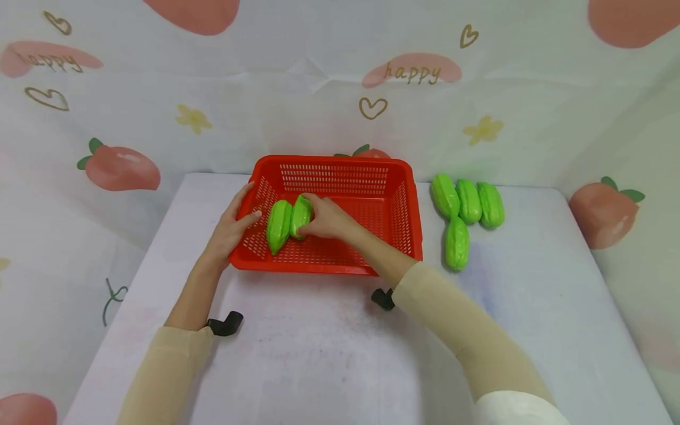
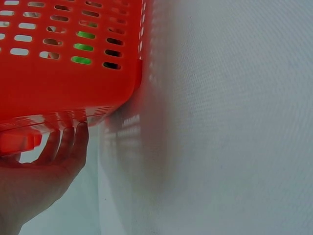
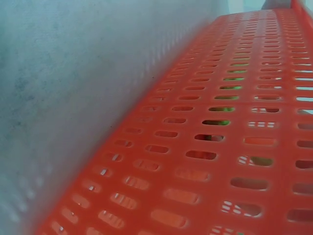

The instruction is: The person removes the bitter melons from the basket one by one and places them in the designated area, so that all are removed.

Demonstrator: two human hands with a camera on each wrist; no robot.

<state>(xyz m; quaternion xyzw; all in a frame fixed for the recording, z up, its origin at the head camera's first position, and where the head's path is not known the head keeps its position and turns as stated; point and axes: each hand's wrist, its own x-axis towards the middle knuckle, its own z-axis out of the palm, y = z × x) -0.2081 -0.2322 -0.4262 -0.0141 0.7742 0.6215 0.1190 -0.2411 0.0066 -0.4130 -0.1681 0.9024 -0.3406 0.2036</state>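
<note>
A red plastic basket [image 1: 340, 270] with slotted walls stands at the back of the table. Inside, towards its left end, lie two glossy green ridged fruits that look like star fruit. My right hand [image 1: 327, 219] reaches over the front rim and grips the right-hand star fruit [image 1: 300, 213] between thumb and fingers. Right beside it lies the other star fruit [image 1: 278, 223], slanted, with its pointed end to the front. My left hand [image 1: 229, 231] holds the basket's left end, thumb over the rim. In the left wrist view the fingers [image 2: 73, 144] rest along the outside of the wall.
Right of the basket, several more green star fruits [image 1: 470, 200] lie close together on the white table [image 1: 531, 307], one of them [image 1: 457, 243] in front of the others. A printed cloth [image 1: 319, 118] hangs right behind the basket. Black wrist mounts [image 1: 225, 324] show at both wrists.
</note>
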